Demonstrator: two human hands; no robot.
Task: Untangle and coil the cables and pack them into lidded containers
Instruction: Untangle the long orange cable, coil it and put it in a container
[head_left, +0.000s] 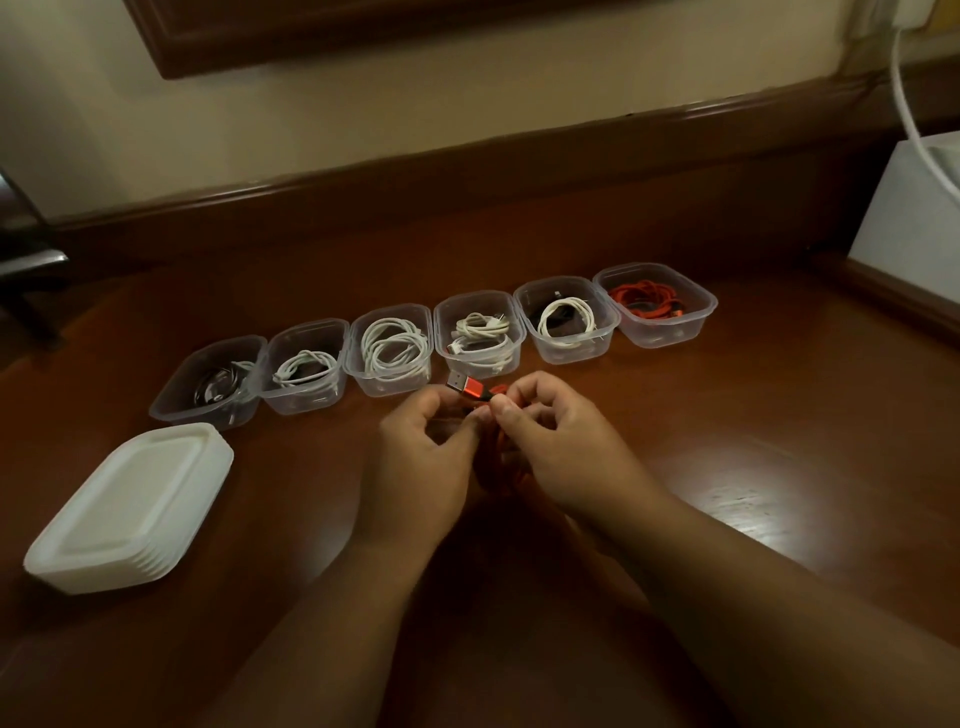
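Both hands meet over the middle of the brown table. My left hand (423, 452) and my right hand (558, 441) hold a red braided cable, its red USB plug (467, 387) sticking up between the fingertips. The rest of the red cable (493, 457) hangs bunched between the palms, mostly hidden. Behind the hands stands a row of several clear plastic containers without lids. They hold a dark cable (218, 387), white cables (395, 348) and, at the far right, a red cable (649, 301).
A stack of white lids (130, 509) lies at the front left of the table. A white box (914, 223) with a white cord stands at the right rear. A raised wooden ledge (467, 171) runs along the back by the wall.
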